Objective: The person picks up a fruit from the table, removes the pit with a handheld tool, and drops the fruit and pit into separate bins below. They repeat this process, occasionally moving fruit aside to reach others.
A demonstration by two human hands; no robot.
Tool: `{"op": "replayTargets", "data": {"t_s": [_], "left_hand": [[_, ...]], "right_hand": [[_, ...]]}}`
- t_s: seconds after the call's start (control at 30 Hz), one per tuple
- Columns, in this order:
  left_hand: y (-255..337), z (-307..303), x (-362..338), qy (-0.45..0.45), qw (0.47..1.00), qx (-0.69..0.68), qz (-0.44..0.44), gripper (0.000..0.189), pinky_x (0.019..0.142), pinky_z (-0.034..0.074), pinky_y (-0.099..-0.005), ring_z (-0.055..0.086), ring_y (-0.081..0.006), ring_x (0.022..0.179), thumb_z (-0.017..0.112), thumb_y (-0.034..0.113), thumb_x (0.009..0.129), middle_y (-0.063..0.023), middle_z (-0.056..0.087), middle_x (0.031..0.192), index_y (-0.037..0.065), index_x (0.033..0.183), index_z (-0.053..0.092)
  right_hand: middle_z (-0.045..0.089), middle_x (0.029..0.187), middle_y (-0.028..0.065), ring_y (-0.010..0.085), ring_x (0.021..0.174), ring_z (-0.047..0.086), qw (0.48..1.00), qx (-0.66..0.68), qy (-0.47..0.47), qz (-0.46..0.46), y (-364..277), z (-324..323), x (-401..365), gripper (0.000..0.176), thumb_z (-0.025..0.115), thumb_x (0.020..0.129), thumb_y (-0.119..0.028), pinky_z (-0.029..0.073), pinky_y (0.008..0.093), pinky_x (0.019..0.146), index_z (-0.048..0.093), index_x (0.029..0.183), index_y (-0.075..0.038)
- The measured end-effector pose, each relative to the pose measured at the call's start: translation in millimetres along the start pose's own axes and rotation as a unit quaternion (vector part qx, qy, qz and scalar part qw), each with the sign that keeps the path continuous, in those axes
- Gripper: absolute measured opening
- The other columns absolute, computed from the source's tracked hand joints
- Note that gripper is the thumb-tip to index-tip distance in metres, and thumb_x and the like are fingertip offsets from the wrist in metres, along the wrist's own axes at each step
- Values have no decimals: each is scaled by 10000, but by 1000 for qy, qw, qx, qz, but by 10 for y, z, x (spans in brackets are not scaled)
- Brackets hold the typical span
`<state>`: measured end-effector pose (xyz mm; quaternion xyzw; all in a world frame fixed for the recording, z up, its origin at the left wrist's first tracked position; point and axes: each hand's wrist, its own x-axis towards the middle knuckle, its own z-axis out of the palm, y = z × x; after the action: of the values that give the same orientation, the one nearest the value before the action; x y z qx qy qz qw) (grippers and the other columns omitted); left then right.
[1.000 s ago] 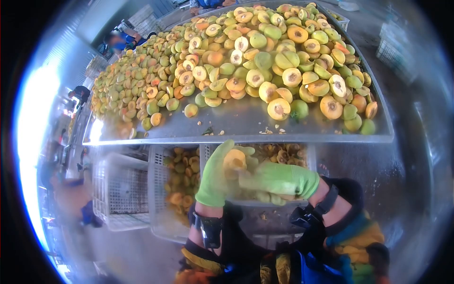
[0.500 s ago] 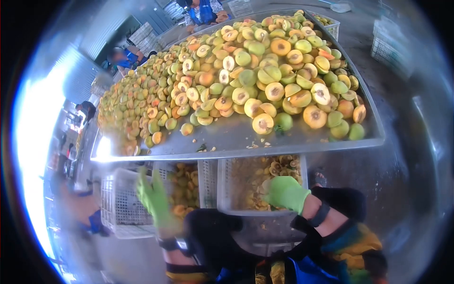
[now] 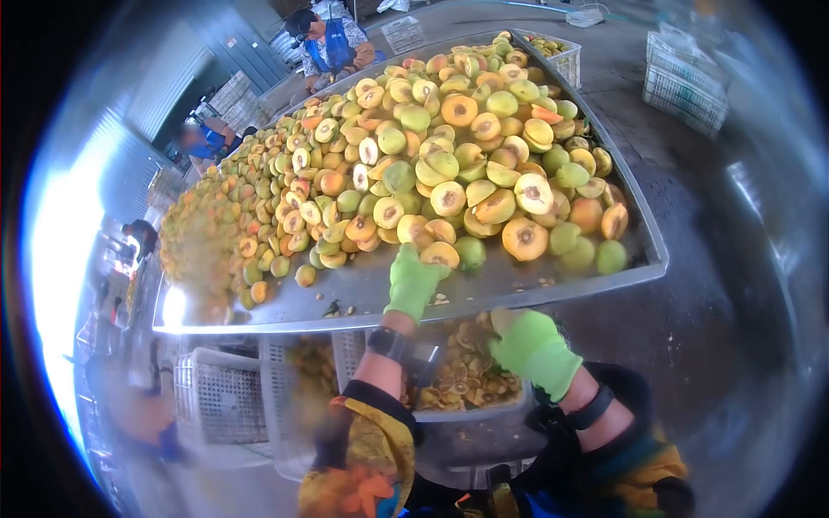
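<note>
Halved and whole yellow-green fruit lies heaped on a metal table. My left hand, in a green glove, reaches over the table's front edge, its fingertips closed at a fruit half at the near side of the heap. My right hand, also gloved in green, is above the crate of cut pieces below the edge. Its fingers are bent together, with something brownish at the tips that is too blurred to name.
White crates stand under the table at the left, one beside them holding fruit. More crates are at the back right. A person in a blue apron works at the far side; other people are at the left.
My left hand has moved from above the left crates up and right to the fruit on the table, and its fingers have closed. My right hand remains over the crate. The view has shifted.
</note>
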<state>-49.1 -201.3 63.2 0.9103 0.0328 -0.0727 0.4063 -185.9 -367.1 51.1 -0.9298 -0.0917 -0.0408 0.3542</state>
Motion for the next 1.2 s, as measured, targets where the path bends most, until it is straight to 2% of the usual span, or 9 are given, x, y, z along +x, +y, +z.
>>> {"op": "replayTargets", "data": {"t_s": [0.1, 0.37, 0.47, 0.57, 0.63, 0.73, 0.77, 0.9, 1.2], "left_hand": [[-245, 0, 7, 83, 993, -43, 70, 354, 502, 543, -306, 641, -142, 661, 789, 62, 736, -98, 636, 884, 1, 971, 532], [-136, -538, -569, -36, 954, -287, 82, 304, 705, 538, -267, 630, -115, 870, 703, 83, 843, -92, 649, 1017, 4, 1113, 585], [-148, -751, -880, -122, 905, -401, 73, 383, 855, 511, -294, 607, -148, 1009, 642, 125, 912, -109, 615, 1164, 4, 1264, 552], [-355, -666, -998, -68, 902, -379, 197, 531, 993, 446, -342, 550, -184, 1154, 565, 158, 964, -103, 564, 1280, 6, 1431, 362], [-251, -722, -1201, -101, 793, -595, 84, 509, 1026, 430, -377, 505, -237, 1230, 506, 247, 1008, -110, 486, 1366, 20, 1436, 351], [-393, -764, -1247, -126, 644, -751, 68, 507, 1040, 426, -401, 510, -281, 1224, 468, 308, 1020, -120, 450, 1394, 34, 1434, 362], [-507, -744, -1214, -106, 686, -716, 78, 511, 1038, 429, -404, 519, -282, 1209, 471, 332, 1015, -118, 465, 1377, 38, 1422, 378], [-645, -732, -1193, -22, 803, -583, 124, 471, 1020, 444, -405, 552, -271, 1155, 490, 324, 1000, -113, 522, 1303, 28, 1365, 449], [-715, -862, -1226, 93, 802, -583, 85, 293, 882, 518, -330, 626, -186, 947, 450, 163, 1020, -142, 632, 1097, -32, 1223, 531]], "right_hand": [[659, 754, 162, 362, 701, 647, 992, 99, 75, 27, -159, -18, 112, 188, 653, 883, -255, 509, 455, 629, 626, 874, -69], [579, 632, 123, 197, 507, 606, 970, 47, 234, -37, -389, 297, 369, 190, 659, 920, -182, 452, 341, 466, 556, 862, -33], [633, 673, 113, 293, 608, 637, 968, 146, 197, -56, -579, 246, 359, 185, 664, 900, -214, 488, 393, 547, 590, 884, -45], [591, 639, -2, 144, 554, 584, 849, 526, -9, 50, -843, 304, 260, 219, 642, 935, -250, 459, 312, 518, 592, 923, -38], [535, 656, -75, 44, 575, 513, 793, 596, -58, 115, -1049, 394, 192, 252, 617, 959, -279, 427, 254, 500, 600, 975, -28], [618, 658, 44, 196, 546, 599, 952, 285, 77, -81, -974, 557, 261, 315, 608, 954, -329, 473, 331, 502, 607, 1017, -20], [642, 673, 95, 261, 558, 625, 978, 49, 138, -147, -1011, 522, 265, 333, 608, 949, -348, 485, 363, 506, 607, 1005, -21], [642, 714, 175, 356, 615, 634, 990, 27, 93, -103, -1201, 577, 258, 341, 591, 949, -363, 490, 421, 527, 609, 955, -22], [631, 742, 170, 349, 586, 610, 988, 110, 9, -111, -1413, 790, 333, 187, 622, 942, -191, 447, 388, 506, 595, 945, -6]]}}
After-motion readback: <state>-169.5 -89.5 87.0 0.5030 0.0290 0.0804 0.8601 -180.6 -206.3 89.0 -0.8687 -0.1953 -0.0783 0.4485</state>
